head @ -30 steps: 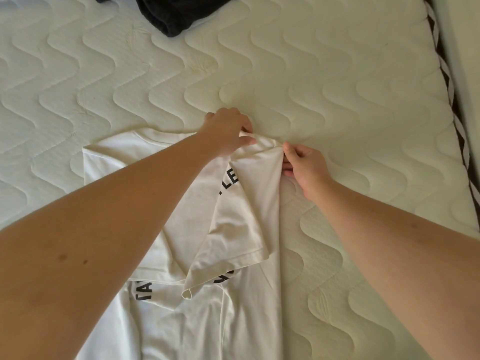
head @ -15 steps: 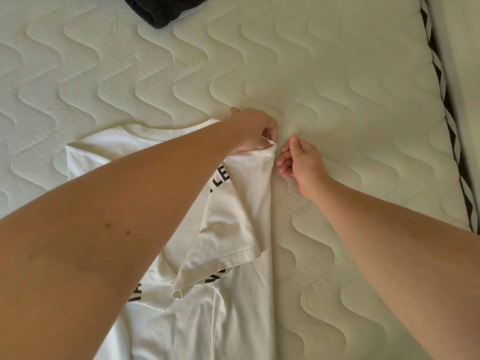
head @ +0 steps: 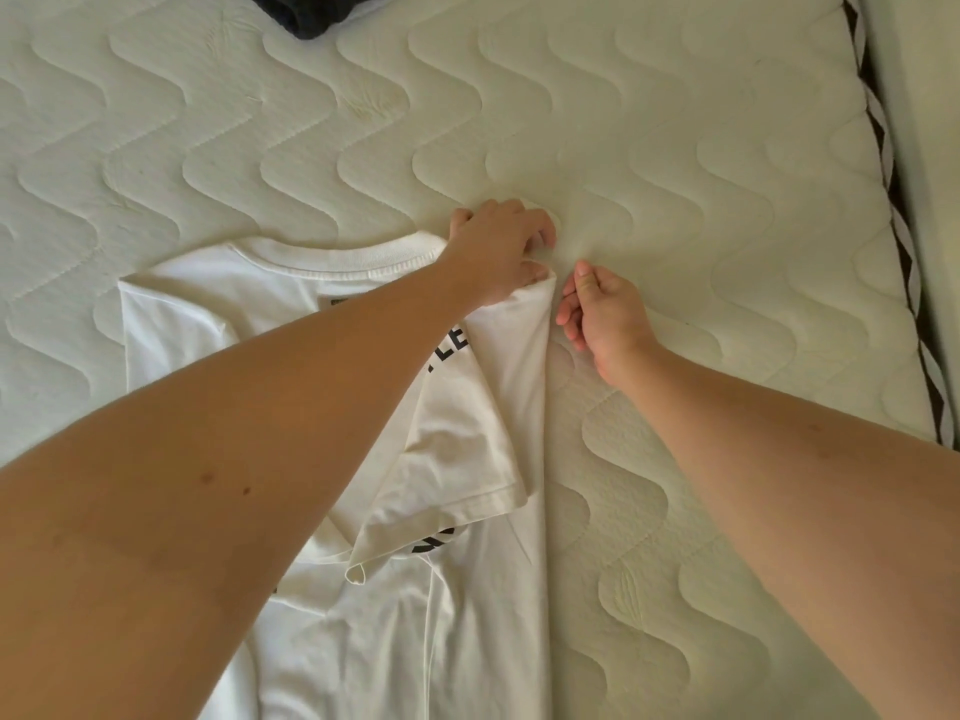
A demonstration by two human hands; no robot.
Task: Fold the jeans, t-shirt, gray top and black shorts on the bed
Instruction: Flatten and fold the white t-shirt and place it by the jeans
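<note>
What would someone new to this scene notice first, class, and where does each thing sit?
Two bare forearms reach in from the bottom corners and meet at the middle, where the left hand grips the top corner of a white t-shirt folded in along its right side. The right hand sits just beside that fold on the quilted mattress. A dark garment peeks in at the top edge.

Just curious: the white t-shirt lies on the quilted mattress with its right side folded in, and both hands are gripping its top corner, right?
Not quite. In the head view only the left hand grips the t-shirt corner; the right hand hangs beside the fold, holding nothing. The rest is right.
</note>
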